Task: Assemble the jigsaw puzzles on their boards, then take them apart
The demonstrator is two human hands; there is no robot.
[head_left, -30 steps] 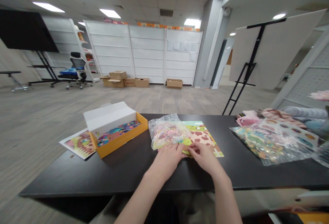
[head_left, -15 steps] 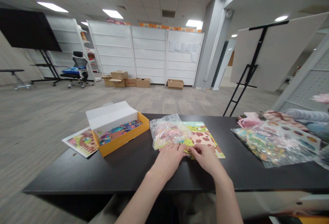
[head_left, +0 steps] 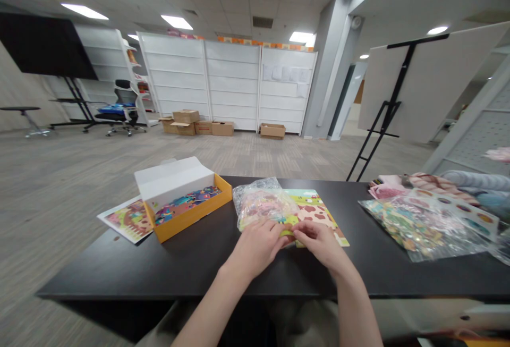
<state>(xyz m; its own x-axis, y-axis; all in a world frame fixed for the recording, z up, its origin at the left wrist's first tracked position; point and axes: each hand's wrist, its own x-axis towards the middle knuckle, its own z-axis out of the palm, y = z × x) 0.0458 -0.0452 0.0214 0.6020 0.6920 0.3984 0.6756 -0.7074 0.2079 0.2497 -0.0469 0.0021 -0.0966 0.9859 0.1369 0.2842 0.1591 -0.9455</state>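
A partly assembled puzzle (head_left: 314,213) with a cow-spot pattern lies on the black table. A clear plastic bag (head_left: 266,204) of pinkish pieces rests over its left part. My left hand (head_left: 263,240) is at the puzzle's near edge, below the bag, its fingers closed on a small yellow-green piece (head_left: 286,231). Touching the same piece from the right, my right hand (head_left: 319,238) has thumb and forefinger pinched together. The fingers hide much of the piece.
An open yellow box (head_left: 195,216) of puzzle pieces stands at the left, beside a printed picture sheet (head_left: 127,220). At the right lie a bag of pieces (head_left: 422,230), a sheet with round holes and rolled cloths (head_left: 442,185).
My left hand has shifted slightly left and its fingers are more curled. The yellow-green piece between the hands shows more and appears slightly raised.
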